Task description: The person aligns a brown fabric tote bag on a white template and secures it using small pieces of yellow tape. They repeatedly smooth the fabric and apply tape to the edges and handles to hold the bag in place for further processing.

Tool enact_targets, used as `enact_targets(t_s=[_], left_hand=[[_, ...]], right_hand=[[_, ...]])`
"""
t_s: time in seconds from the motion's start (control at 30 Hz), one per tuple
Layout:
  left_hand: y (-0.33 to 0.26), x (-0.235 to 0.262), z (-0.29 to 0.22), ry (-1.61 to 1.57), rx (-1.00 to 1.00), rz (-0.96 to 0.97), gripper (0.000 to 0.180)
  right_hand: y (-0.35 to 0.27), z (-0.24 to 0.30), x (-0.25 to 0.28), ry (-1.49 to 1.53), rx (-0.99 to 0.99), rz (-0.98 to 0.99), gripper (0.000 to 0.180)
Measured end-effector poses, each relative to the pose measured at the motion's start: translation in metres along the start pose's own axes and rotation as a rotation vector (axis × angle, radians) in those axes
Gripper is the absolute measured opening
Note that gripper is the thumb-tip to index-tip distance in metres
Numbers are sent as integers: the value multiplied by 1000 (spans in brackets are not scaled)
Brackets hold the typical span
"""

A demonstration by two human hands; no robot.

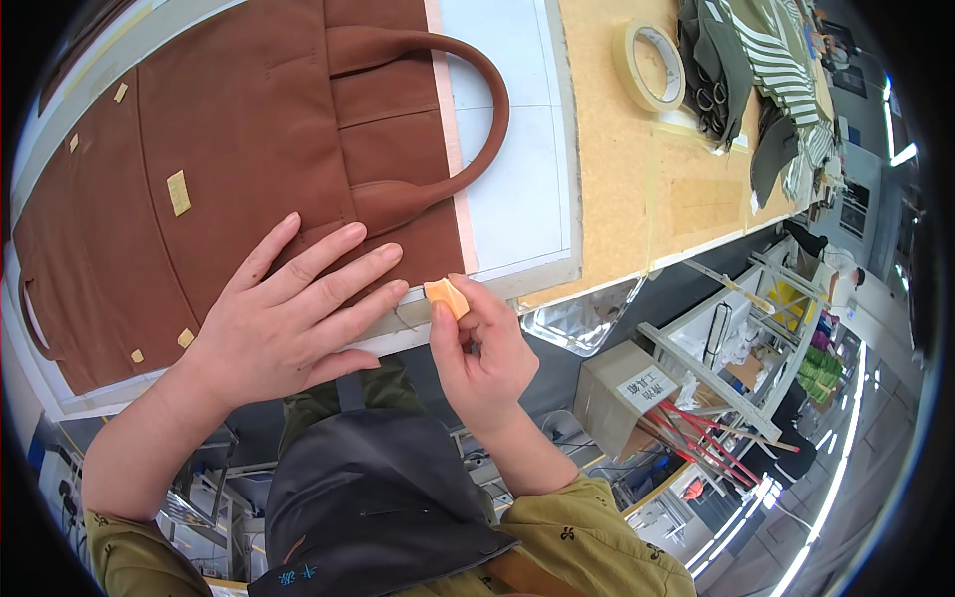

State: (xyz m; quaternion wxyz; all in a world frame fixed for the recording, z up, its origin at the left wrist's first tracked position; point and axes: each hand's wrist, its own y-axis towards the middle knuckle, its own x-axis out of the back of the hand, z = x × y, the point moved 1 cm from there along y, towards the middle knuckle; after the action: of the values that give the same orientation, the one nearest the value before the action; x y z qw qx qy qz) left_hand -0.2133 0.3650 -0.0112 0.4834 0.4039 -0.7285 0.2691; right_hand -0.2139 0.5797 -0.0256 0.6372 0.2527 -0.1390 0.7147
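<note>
Nearest to the camera, at 6 o'clock, a dark grey cloth (378, 497) lies on the person's lap, with olive sleeves (587, 537) on both sides of it. Just above, the right hand (482, 353) is closed in a pinch: thumb and fingers grasp a small orange piece (446, 296), which looks like chalk or a wedge, at the front edge of the surface (617, 189). The piece is just beside the lower corner of the brown bag. At 9 o'clock from it, the left hand (288, 313) is open and flat, holding nothing; its fingers are spread and press on the brown bag (239, 149) near that same edge. The bag lies flat on a white board (512, 149), and its curved handle (477, 109) reaches toward 12 o'clock. Small tan tape patches (178, 192) sit on the bag. Farther, at 1 o'clock, a roll of masking tape (652, 65) rests on the tan surface, and beyond it striped green fabric (766, 60) is piled.
</note>
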Motion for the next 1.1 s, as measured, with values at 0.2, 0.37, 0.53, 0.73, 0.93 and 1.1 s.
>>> enact_targets(t_s=[0.2, 0.37, 0.53, 0.73, 0.93, 1.1], left_hand=[[-1, -1, 0, 2, -3, -3, 64], [-1, -2, 0, -4, -1, -3, 63], [-1, -1, 0, -7, -1, -2, 63], [-2, -2, 2, -3, -5, -11, 63], [-2, -1, 1, -1, -5, -6, 63], [-3, 0, 1, 1, -4, -11, 63]], right_hand=[[2, 3, 0, -36, 30, 11, 30], [3, 4, -1, -46, 38, 13, 30], [3, 4, -2, -67, 54, 4, 30], [-2, -1, -4, -21, 9, 1, 30], [-3, -1, -3, -45, 22, -12, 30], [-10, -7, 3, 81, -10, 5, 31]])
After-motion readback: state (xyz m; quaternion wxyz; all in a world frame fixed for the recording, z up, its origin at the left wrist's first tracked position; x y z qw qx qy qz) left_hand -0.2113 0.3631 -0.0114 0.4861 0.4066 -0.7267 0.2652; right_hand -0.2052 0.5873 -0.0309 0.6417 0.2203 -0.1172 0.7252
